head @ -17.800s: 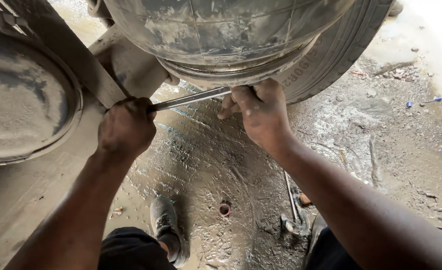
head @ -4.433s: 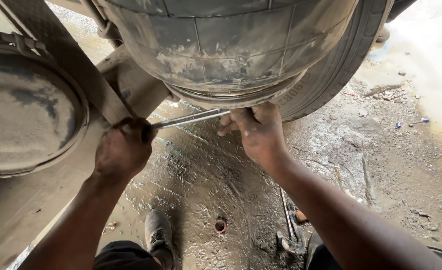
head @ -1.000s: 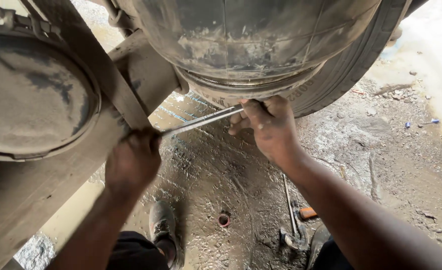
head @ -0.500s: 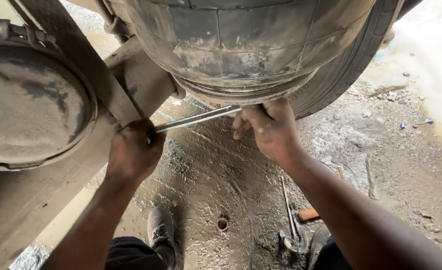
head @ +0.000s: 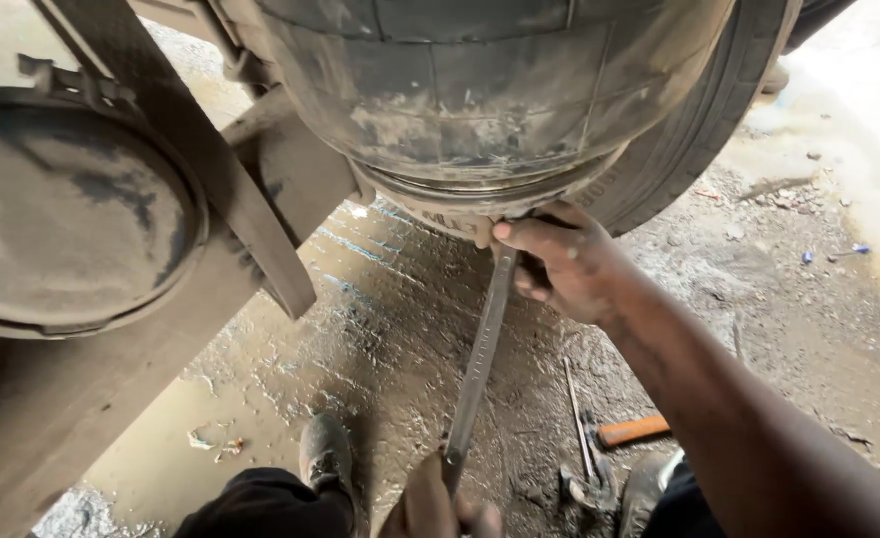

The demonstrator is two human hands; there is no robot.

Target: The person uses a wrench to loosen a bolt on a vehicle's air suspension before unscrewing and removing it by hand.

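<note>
On the far left hangs a round, dusty metal drum (head: 66, 214), with a flat steel bracket (head: 176, 139) running slantwise across its right side. I do not touch either of them.

Lower, near the bottom edge, my left hand (head: 438, 508) is closed around the lower end of a long flat steel bar (head: 478, 364). Only the top of the fist shows, so I cannot tell how the fingers sit underneath. The bar rises steeply from this hand to the underside of the big rubber air bag (head: 480, 90), where a metal ring (head: 480, 194) closes its bottom.

To do this step well, I think the tip of the bar must sit firmly under the ring before I put any weight on it. If it only rests on the rubber, it may slip or cut it.

My right hand (head: 565, 264) is wrapped around the upper end of the bar, just under the ring, with the knuckles touching the bag. I judge this hand should only guide the tip, and the lower hand should give the force, slowly. My fingers are very near the ring, so a sudden slip could pinch them.

Behind the bag stands a tyre (head: 694, 120). On the wet, muddy ground (head: 360, 329) to the right lies a hammer with an orange handle (head: 631, 430), near my shoe (head: 326, 456) but well apart from the bar.
</note>
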